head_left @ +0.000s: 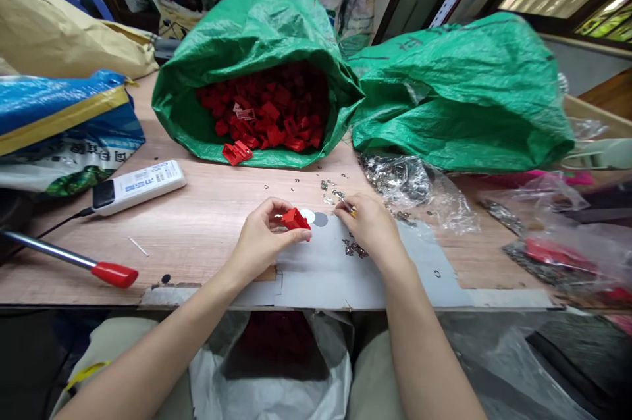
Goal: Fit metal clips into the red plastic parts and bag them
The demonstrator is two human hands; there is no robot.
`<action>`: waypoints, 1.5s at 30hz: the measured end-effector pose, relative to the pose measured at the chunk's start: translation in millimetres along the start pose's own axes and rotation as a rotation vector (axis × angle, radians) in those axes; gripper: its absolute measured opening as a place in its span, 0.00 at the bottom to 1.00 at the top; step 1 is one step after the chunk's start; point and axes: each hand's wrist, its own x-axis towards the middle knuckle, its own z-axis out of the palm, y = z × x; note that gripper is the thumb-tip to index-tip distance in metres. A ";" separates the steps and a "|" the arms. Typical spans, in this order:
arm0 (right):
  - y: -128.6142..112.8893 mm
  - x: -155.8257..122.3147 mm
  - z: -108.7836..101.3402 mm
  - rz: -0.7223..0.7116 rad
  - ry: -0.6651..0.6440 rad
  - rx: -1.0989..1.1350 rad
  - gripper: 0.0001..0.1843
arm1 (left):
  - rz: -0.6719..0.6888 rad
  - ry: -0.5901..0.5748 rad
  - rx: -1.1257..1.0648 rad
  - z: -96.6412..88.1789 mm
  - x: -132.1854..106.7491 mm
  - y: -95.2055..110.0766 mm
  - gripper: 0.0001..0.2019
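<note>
Between the thumb and fingers of my left hand (257, 236) is a small hollow red plastic housing (295, 218), held just above the grey sheet (316, 268). My right hand (371, 228) is closed on a slim metal tool (344, 201) with a yellow part; its exact kind is partly hidden by the fingers. The tool's tip points up and left, apart from the housing. Small metal clips (354, 248) lie in a pile beneath my right hand. Beyond it are more loose metal pieces (326, 185). A white disc (308, 216) and a grey disc (320, 219) sit beside the housing.
An open green sack (257, 18) of red housings (276, 110) lies behind my hands, with another green sack (459, 91) to its right. Clear bags (405, 180) of metal parts lie at right. On the left are a white device (143, 186) and a red-handled lever (114, 274).
</note>
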 end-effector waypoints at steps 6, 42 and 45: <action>-13.2 -8.1 -10.3 0.051 0.093 0.570 0.09 | 0.124 0.017 -0.142 0.1 0.8 1.8 0.23; -73.0 -32.0 6.4 0.285 -0.128 1.350 0.18 | 0.981 0.250 0.339 1.5 -8.6 -6.4 0.20; -71.4 -31.1 -1.9 0.426 -0.472 1.540 0.25 | 1.023 0.226 0.346 0.7 -9.2 -5.8 0.19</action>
